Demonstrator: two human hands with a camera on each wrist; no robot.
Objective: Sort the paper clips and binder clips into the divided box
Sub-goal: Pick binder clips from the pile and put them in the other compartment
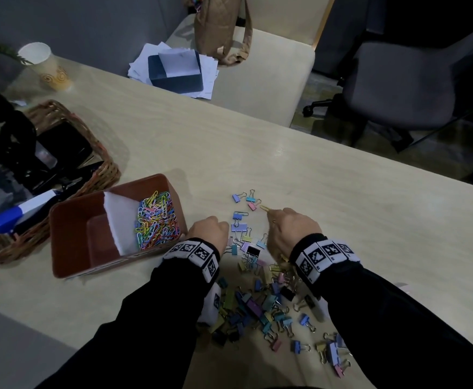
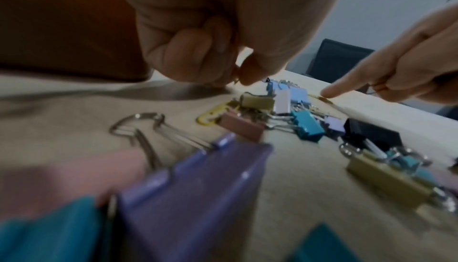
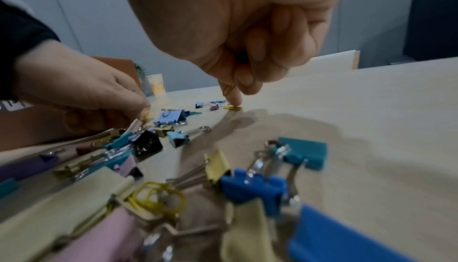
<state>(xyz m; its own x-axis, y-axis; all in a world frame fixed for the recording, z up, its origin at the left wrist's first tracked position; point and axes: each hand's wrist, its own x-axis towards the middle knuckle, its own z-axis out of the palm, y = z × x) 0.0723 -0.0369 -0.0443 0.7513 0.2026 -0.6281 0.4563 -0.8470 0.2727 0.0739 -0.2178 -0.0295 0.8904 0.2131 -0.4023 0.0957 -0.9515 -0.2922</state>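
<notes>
The divided box (image 1: 69,220) at centre left holds one heap of coloured paper clips (image 1: 156,220) in its right compartment. Dozens of binder clips (image 1: 257,304) lie scattered on the bench (image 1: 173,141) at lower centre. The right hand (image 1: 291,228), forefinger out, presses a yellow paper clip (image 3: 233,107); the left hand (image 1: 210,231) is curled, its hold unclear.

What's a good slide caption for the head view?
Paper clips fill one box compartment; both hands pick among scattered binder clips.
</notes>
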